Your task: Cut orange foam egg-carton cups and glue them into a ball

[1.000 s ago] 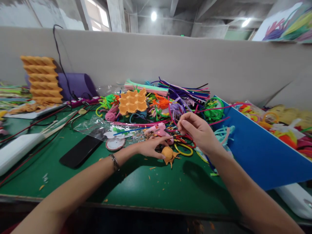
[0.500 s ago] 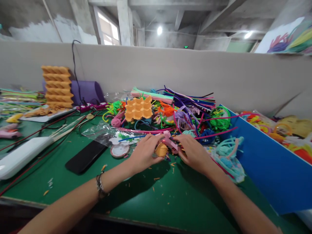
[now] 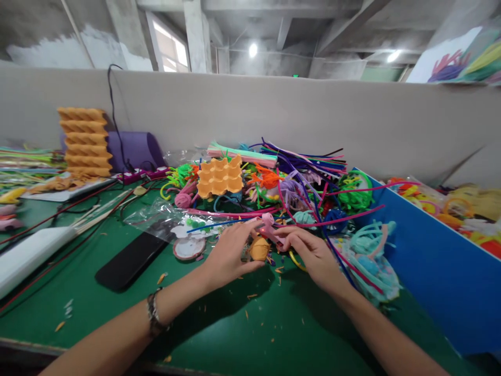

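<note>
My left hand [image 3: 234, 247] curls around a small orange egg-carton cup [image 3: 259, 249], with the thumb below it and the fingers above. Just beyond the cup lies a pink tool [image 3: 267, 221] that looks like a glue gun, a small red light glowing on it. My right hand [image 3: 312, 254] is closed, its thumb and fingertips pressed together at the near end of the pink tool. What they pinch is hidden. A yellow curved strip [image 3: 297, 260] shows under the right fingers. Orange scraps [image 3: 252, 296] are scattered on the green table [image 3: 219, 324].
Behind the hands is a pile of pipe cleaners [image 3: 309, 156] with an orange egg-carton piece [image 3: 220, 176] on it. A black phone-like slab [image 3: 131, 261] and a round white lid [image 3: 189, 247] lie left. A blue board [image 3: 434, 261] stands right.
My right hand has drawn slightly down and right, its fingers now closer together, and the yellow strip has come into view. My left hand still has the orange cup. The view has shifted slightly.
</note>
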`<state>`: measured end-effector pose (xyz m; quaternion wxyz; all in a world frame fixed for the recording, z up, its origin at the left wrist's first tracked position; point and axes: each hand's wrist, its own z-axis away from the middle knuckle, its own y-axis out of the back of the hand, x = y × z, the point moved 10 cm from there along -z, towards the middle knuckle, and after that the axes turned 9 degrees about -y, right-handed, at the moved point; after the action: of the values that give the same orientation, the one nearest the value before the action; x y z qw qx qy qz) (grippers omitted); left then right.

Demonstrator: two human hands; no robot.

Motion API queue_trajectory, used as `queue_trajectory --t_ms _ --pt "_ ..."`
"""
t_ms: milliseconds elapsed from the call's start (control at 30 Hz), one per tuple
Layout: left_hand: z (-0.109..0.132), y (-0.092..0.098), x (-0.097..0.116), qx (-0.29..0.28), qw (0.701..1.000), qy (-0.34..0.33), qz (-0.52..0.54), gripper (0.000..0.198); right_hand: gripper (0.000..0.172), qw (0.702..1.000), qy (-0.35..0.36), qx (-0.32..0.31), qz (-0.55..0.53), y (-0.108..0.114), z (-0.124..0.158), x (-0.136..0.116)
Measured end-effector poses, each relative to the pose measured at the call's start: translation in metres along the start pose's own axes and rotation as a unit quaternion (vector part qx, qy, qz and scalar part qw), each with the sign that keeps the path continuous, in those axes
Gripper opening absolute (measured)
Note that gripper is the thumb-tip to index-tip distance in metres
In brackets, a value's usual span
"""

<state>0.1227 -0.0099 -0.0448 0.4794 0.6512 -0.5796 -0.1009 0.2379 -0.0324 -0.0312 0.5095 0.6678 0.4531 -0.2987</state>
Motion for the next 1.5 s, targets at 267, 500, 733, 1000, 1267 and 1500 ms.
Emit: queue_trajectory --t_ms 267,500,733,1000,1267,1500 --pt "0.000 0.001 -0.005 0.000 1.000 0.013 0.002 0.067 0.036 0.974 -0.054 -0.008 -0.220 -0.006 0.001 0.014" --pt "0.001 0.014 -0.017 0.049 0.991 0.070 0.099 0.059 0.035 0.998 -0.055 -0.016 -0.029 0.000 -0.001 0.013" --pt "0.003 0.001 -0.033 0.083 0.897 0.188 0.392 0.067 0.010 0.994 -0.025 -0.043 0.102 -0.014 0.002 0.016" --pt "0.003 -0.016 -0.030 0.136 0.852 0.238 0.447 0.060 0.017 0.994 -0.091 -0.043 -0.050 -0.031 0.008 0.030" --pt "0.008 -0.017 -0.035 0.178 0.833 0.272 0.447 0.051 0.013 0.997 -0.001 0.061 0.057 -0.009 0.010 0.004" --pt "0.015 -0.016 -0.048 0.212 0.797 0.315 0.470 0.049 0.017 0.981 0.085 0.079 0.157 -0.007 0.016 -0.015"
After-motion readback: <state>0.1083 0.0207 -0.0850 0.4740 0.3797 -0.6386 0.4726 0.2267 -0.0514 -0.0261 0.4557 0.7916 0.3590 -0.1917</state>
